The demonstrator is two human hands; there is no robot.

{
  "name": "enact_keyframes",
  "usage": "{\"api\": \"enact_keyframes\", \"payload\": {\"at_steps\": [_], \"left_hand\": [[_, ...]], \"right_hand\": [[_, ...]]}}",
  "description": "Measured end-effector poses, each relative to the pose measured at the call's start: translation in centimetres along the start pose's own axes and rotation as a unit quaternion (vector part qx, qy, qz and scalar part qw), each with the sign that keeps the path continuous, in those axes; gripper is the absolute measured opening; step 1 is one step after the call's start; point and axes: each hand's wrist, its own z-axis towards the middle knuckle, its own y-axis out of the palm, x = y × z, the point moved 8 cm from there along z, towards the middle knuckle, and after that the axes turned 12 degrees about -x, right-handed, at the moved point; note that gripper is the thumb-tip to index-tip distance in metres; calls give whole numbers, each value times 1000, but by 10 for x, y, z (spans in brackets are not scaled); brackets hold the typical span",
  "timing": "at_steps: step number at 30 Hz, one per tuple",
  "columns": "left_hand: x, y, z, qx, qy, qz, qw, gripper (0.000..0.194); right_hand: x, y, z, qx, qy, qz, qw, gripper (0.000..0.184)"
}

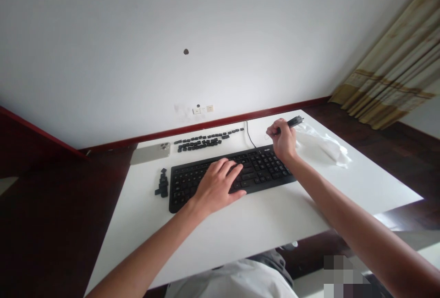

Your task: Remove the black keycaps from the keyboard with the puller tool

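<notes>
White desk (pixel 261 224) with a black keyboard (pixel 264 169), white wall (pixel 103 50) behind.

Body check: left hand (pixel 216 188) and right hand (pixel 282 140) are bare, as are left forearm (pixel 147 254) and right forearm (pixel 347 211), all the way to the frame edge. Torso has a loose off-white shirt (pixel 233 282), soft fabric. Grey cloth (pixel 273 261) shows past it; garment type can't be confirmed.
</notes>
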Motion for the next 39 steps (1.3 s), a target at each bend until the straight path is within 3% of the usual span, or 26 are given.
{"api": "enact_keyframes", "payload": {"at_steps": [3, 5, 9, 13, 22, 39], "left_hand": [[12, 13, 30, 11, 0, 15, 1000, 81], [18, 20, 40, 14, 1, 30, 999, 78], [23, 26, 41, 25, 8, 26, 999, 67], [22, 27, 37, 38, 3, 9, 999, 64], [18, 25, 37, 74, -27, -83, 993, 58], [18, 24, 36, 67, -35, -101, 992, 61]], "right_hand": [[-9, 15, -4, -10, 5, 3, 1000, 32], [-5, 30, -8, -42, 32, 14, 999, 37], [18, 47, -20, -67, 86, 67, 992, 46], [35, 59, -34, -116, 127, 109, 979, 44], [29, 62, -45, -125, 179, 122, 968, 58], [42, 68, -57, -107, 237, 162, 952, 67]]}}
